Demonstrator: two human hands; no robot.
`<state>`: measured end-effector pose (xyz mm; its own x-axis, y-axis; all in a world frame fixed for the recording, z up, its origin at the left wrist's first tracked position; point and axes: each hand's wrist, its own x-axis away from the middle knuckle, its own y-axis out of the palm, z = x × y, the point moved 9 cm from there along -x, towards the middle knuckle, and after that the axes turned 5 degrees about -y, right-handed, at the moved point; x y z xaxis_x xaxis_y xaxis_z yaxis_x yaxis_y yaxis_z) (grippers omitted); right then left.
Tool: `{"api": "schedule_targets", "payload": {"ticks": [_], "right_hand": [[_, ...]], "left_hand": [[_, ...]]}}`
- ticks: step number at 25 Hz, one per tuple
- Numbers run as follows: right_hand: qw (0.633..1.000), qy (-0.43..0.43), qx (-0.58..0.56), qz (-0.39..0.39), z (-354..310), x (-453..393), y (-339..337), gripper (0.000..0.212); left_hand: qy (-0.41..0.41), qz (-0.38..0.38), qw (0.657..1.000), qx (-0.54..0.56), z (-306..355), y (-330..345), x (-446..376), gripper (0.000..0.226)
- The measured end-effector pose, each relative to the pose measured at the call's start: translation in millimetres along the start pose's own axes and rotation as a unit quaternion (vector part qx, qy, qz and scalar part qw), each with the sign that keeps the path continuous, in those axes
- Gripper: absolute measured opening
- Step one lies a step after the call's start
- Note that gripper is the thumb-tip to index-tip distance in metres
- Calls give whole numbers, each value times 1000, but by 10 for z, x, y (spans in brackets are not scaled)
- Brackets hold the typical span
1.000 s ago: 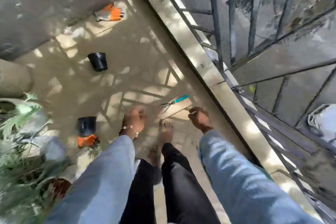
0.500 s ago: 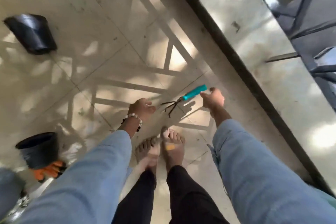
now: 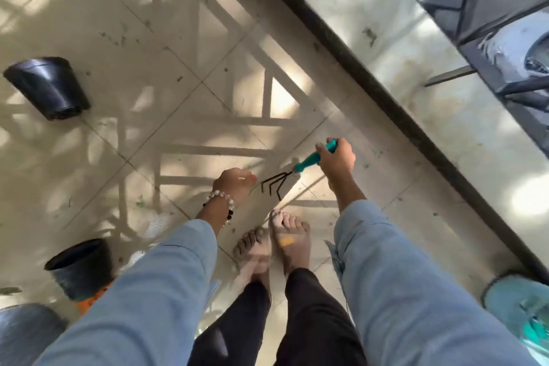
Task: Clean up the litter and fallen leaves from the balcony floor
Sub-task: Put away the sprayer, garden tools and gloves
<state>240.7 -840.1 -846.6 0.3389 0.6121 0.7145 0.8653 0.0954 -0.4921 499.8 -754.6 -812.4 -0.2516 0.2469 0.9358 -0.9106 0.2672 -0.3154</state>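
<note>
In the head view, the right hand [image 3: 337, 159] is curled round the teal handle of a small hand rake [image 3: 292, 173], its dark tines pointing left and down toward the tiled balcony floor [image 3: 184, 74], just beyond the person's bare feet [image 3: 274, 244]. The left hand [image 3: 237, 183] hangs just left of the tines with fingers loosely curled, holding nothing that shows. The litter, small dark flecks and leaf bits [image 3: 114, 38], lies scattered over the tiles, mostly far left, with a few specks by the raised ledge [image 3: 416, 92] on the right. One black pot [image 3: 49, 88] lies tipped on the left; another black pot [image 3: 78, 267] stands nearer, at the lower left.

The tines sit close to both the toes and the left hand, so a quick pull toward the body could scratch either. Such fine debris may also slip between the prongs and scatter, and a wide sweep leftward could knock the tipped pot rolling.
</note>
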Motion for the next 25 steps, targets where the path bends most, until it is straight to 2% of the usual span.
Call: {"api": "schedule_targets", "payload": {"ticks": [2,6,11,15,20,25], "right_hand": [[998,-6,-59,4,-125,454,-320,32],[985,5,-170,7,-365,1417,-1018,22],[936,3,-352,22,-880,2914,-2175,20],[902,-5,-424,77,-999,3881,-2952,20],[810,-29,-564,156,-610,4868,-3812,16],[720,-32,-659,215,151,5441,-4452,12]], "left_hand": [[-2,0,1000,14,54,-114,438,27],[8,15,999,39,343,-402,1546,23],[-7,-2,999,47,683,-630,3286,58],[-6,-54,994,96,787,-477,4376,35],[44,-132,990,39,887,110,5523,18],[80,-159,983,-42,782,889,6301,24]]}}
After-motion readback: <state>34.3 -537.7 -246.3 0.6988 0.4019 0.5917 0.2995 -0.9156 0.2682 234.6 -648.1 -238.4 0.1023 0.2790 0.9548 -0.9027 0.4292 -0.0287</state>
